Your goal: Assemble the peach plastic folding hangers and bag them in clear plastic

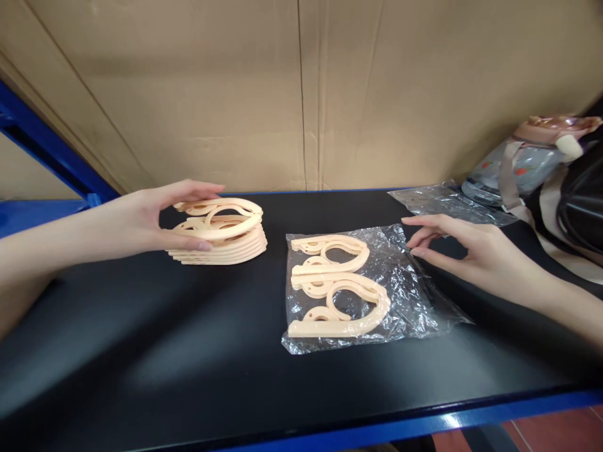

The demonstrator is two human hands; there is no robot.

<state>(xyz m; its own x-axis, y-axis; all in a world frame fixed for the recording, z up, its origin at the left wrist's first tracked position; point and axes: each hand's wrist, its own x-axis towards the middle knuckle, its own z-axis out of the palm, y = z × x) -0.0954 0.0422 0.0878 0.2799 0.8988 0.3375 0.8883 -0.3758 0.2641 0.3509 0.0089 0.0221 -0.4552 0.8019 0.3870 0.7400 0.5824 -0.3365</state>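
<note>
Several cream plastic pieces with curved loops form a stack (235,248) on the black table, left of centre. My left hand (174,216) grips the top piece (235,232), thumb on the near side and fingers on the far side. Near the centre lies a clear plastic bag (405,301) with cream pieces (339,282) of the same kind inside, arranged one above another. At the bag's upper right edge is my right hand (461,248), its thumb and index finger curved towards each other; whether it pinches the film is too small to tell.
Another clear bag (452,201) lies flat at the back right. Beside it a clear bottle (513,163) with a pink lid and strap leans by a black bag (584,201). Cardboard (211,94) stands behind the table (188,376), which has a blue front edge.
</note>
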